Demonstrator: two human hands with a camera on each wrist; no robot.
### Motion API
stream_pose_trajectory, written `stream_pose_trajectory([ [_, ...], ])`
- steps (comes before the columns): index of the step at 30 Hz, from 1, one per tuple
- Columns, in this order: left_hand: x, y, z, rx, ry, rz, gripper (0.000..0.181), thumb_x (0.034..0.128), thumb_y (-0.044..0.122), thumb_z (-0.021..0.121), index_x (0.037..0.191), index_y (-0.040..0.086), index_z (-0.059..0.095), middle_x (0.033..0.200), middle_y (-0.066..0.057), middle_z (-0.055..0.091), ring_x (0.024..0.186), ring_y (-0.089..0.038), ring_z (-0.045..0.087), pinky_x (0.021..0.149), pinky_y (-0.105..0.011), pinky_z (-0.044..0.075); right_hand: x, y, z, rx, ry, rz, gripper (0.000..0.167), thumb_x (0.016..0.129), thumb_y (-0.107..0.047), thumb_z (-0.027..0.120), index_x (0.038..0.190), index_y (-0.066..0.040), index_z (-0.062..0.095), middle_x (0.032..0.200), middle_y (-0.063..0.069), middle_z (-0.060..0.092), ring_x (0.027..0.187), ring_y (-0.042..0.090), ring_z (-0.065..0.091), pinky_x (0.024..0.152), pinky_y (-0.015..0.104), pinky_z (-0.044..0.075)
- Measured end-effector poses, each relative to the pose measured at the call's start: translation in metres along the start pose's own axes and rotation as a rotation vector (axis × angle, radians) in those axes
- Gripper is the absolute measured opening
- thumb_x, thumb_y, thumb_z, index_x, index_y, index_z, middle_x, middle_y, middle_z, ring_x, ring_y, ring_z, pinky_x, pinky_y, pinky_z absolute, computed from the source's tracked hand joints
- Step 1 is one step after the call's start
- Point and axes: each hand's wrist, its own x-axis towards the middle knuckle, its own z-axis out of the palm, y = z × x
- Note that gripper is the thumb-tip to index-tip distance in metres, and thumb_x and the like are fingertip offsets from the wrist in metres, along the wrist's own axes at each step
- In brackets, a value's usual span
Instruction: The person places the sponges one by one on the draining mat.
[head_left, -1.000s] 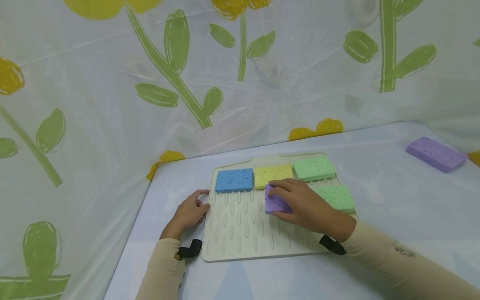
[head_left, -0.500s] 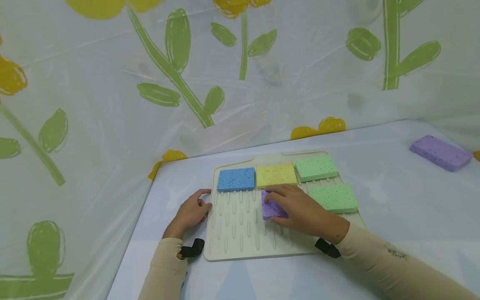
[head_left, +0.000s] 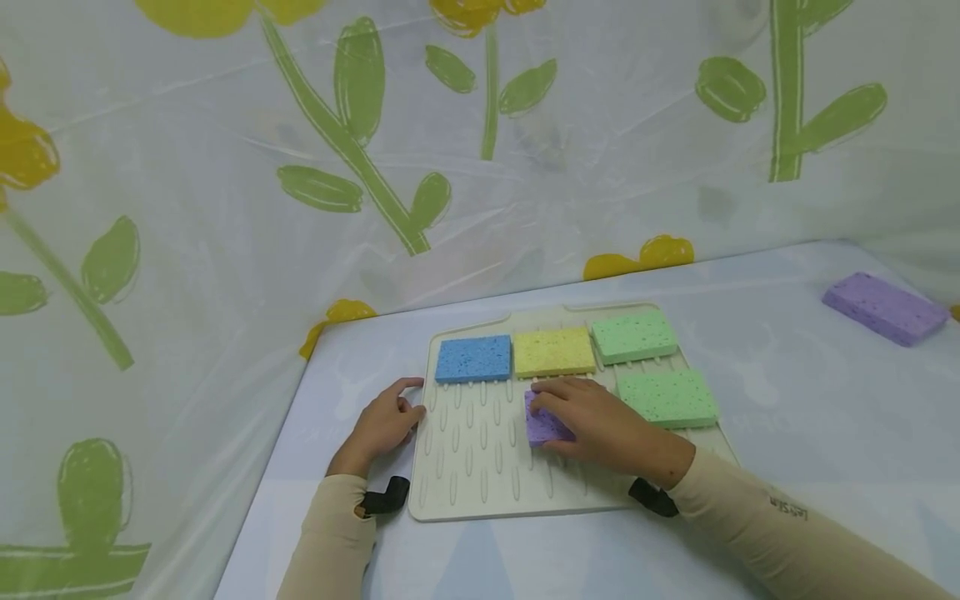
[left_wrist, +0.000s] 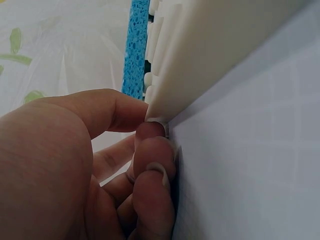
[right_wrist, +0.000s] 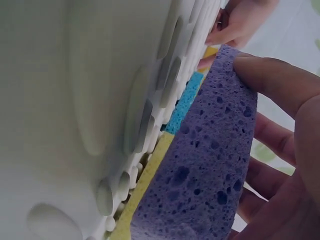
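My right hand grips a purple sponge by its edges, thumb and fingers on opposite sides. In the right wrist view the purple sponge is tilted above the ridged surface, and whether it touches cannot be told. Beneath lies a cream ribbed drying mat. At the mat's left edge, my left hand holds on with thumb and curled fingertips, as the left wrist view shows at the mat's edge. A blue sponge, a yellow sponge and a green sponge form the back row.
A second green sponge lies on the mat's right side, partly behind my right hand. Farther right, another purple sponge rests on the pale tablecloth. A flower-printed sheet rises behind the table.
My right hand has brought the purple sponge toward me and lower, away from the yellow sponge. My left hand has stayed at the mat's edge. The view has shifted slightly.
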Motion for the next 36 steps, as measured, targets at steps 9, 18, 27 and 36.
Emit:
stream_pose_trajectory([
  [9,0.0013,-0.0009,0.0003,-0.006,0.004,0.006,0.054,0.0939,0.026,0.061,0.146,0.024,0.047,0.078,-0.004,0.057,0.058,-0.016,0.054,0.053,-0.029,0.041,0.0023,0.0035,0.0016,-0.009,-0.031,-0.010,0.042,0.084,-0.037,0.079,0.118,-0.018,0.064,0.137,0.006,0.060,0.129,0.028,0.055,0.106,0.048,0.045],
  [18,0.0027,0.0021,0.0014,-0.015,0.008,0.004,0.054,0.0934,0.027,0.062,0.146,0.025,0.048,0.078,-0.003,0.058,0.059,-0.017,0.054,0.053,-0.029,0.041,0.0010,0.0066,0.0021,-0.010,-0.041,-0.018,0.041,0.086,-0.035,0.078,0.120,-0.016,0.064,0.136,0.009,0.061,0.128,0.030,0.057,0.105,0.047,0.046],
  [27,0.0013,0.0018,0.0018,-0.006,0.001,0.004,0.054,0.0937,0.027,0.061,0.146,0.025,0.047,0.079,-0.003,0.058,0.060,-0.017,0.055,0.054,-0.029,0.041,-0.0036,0.0070,0.0031,-0.010,-0.062,-0.043,0.041,0.086,-0.029,0.078,0.121,-0.012,0.066,0.135,0.013,0.061,0.126,0.032,0.057,0.104,0.049,0.047],
  [36,-0.0014,0.0007,-0.0010,-0.005,-0.004,0.003,0.055,0.0937,0.026,0.060,0.147,0.023,0.047,0.079,-0.003,0.057,0.060,-0.016,0.055,0.054,-0.029,0.041,-0.0037,0.0067,0.0024,-0.015,-0.080,-0.053,0.043,0.087,-0.029,0.077,0.125,-0.013,0.067,0.137,0.015,0.060,0.127,0.034,0.057,0.104,0.051,0.046],
])
